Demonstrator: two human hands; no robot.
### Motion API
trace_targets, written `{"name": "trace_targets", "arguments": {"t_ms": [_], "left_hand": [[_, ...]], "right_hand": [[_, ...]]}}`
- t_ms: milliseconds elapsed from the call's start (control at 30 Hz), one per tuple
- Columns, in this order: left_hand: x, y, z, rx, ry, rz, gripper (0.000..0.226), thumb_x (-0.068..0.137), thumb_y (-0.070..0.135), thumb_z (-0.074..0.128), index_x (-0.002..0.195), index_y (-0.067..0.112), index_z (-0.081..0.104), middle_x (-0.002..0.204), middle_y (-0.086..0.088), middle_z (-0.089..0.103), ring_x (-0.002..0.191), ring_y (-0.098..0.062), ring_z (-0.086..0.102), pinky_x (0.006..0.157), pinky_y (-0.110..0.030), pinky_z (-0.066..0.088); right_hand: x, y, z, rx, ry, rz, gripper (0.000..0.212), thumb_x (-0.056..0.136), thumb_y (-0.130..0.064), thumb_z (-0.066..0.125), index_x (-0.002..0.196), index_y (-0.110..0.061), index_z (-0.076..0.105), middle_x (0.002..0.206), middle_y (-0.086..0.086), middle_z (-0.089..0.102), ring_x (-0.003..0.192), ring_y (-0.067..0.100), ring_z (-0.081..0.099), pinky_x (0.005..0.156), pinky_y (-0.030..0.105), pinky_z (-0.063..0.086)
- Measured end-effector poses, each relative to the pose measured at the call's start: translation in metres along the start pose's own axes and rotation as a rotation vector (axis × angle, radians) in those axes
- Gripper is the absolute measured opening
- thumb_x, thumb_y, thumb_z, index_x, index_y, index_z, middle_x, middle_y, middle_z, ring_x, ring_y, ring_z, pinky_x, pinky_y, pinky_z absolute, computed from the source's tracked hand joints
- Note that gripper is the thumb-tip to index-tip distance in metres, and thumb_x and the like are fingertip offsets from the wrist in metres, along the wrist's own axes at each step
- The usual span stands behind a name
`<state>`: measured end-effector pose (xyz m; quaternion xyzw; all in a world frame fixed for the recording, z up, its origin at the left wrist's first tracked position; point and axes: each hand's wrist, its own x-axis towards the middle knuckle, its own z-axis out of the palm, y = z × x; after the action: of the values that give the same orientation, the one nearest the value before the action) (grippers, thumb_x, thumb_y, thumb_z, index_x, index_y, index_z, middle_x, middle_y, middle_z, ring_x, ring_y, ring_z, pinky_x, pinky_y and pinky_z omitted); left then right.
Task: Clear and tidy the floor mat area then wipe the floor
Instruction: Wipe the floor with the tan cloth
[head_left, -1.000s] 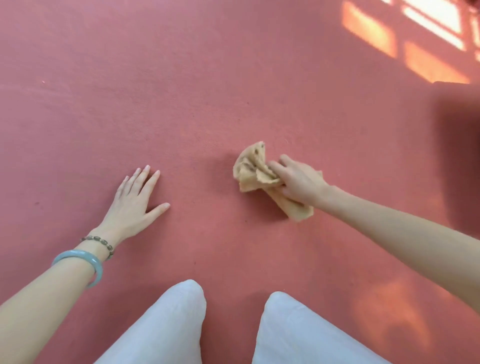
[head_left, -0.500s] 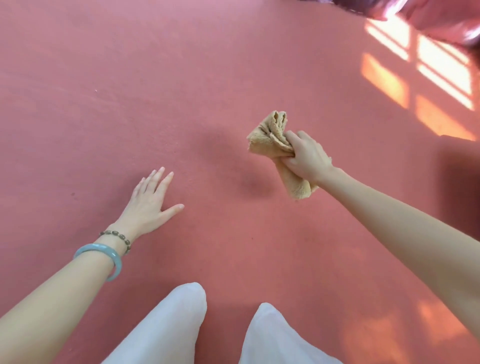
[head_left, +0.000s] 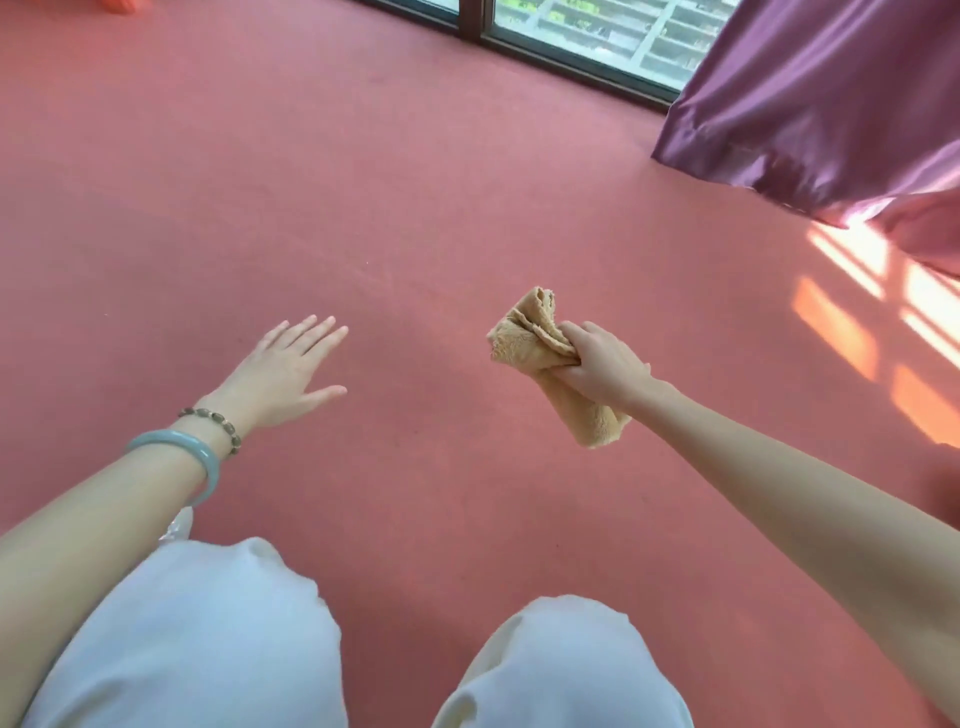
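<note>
My right hand (head_left: 605, 364) grips a bunched tan cloth (head_left: 530, 338) and holds it up off the red floor (head_left: 415, 182). One end of the cloth sticks out above my fingers and the other hangs below my wrist. My left hand (head_left: 285, 371) is stretched out to the left with its fingers straight and spread, holding nothing. I cannot tell whether its palm touches the floor. A pale green bangle and a bead bracelet circle my left wrist.
My knees in white trousers (head_left: 218, 639) fill the bottom of the view. A purple curtain (head_left: 810, 88) hangs at the upper right beside a window with a dark frame (head_left: 561, 52). Sunlight patches (head_left: 841, 332) fall on the floor at the right.
My right hand has lifted the cloth off the floor, where it was pressed a second ago. The view has tilted up, bringing the window and curtain into sight. My left hand has come up from lying flat.
</note>
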<state>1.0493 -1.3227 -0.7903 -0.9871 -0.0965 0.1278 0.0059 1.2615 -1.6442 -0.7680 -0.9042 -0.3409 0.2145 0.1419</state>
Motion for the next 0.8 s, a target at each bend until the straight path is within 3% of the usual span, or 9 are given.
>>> {"name": "trace_targets", "arguments": {"t_ms": [200,500,667,800], "left_hand": [[0.026,-0.059,0.044,-0.027,-0.027,0.034,0.074,0.092,0.055,0.037,0.15,0.024,0.002,0.158,0.001,0.004,0.146,-0.016,0.001,0.118,-0.035,-0.002],[0.087,-0.163,0.112,0.055,-0.108,0.255,0.07,0.094,0.052,0.031,0.15,0.023,0.0,0.158,0.0,0.0,0.146,-0.016,-0.001,0.117,-0.034,-0.004],[0.133,-0.216,0.118,0.02,-0.033,0.291,0.061,0.097,0.034,0.037,0.15,0.017,0.013,0.158,-0.004,0.012,0.146,-0.019,0.009,0.117,-0.036,0.002],[0.163,-0.254,0.123,-0.017,0.0,0.267,0.059,0.095,0.029,0.043,0.148,0.012,0.022,0.156,-0.008,0.019,0.144,-0.023,0.017,0.116,-0.038,0.006]], "right_hand": [[0.039,-0.025,0.032,0.023,0.043,0.108,0.016,0.082,-0.022,0.055,0.085,-0.013,0.042,0.084,0.006,0.047,0.078,0.03,0.05,0.064,0.035,0.038],[0.1,-0.06,0.081,0.003,0.107,0.254,0.016,0.085,-0.027,0.056,0.09,-0.02,0.043,0.088,0.007,0.045,0.079,0.03,0.05,0.072,0.043,0.046],[0.105,-0.052,0.099,-0.058,0.185,0.522,0.028,0.086,-0.022,0.051,0.112,-0.014,0.047,0.095,0.011,0.042,0.09,0.034,0.05,0.07,0.039,0.041],[0.1,-0.035,0.117,-0.116,0.155,0.849,0.034,0.087,-0.017,0.045,0.121,-0.015,0.044,0.112,0.019,0.043,0.107,0.04,0.047,0.079,0.045,0.039]]}}
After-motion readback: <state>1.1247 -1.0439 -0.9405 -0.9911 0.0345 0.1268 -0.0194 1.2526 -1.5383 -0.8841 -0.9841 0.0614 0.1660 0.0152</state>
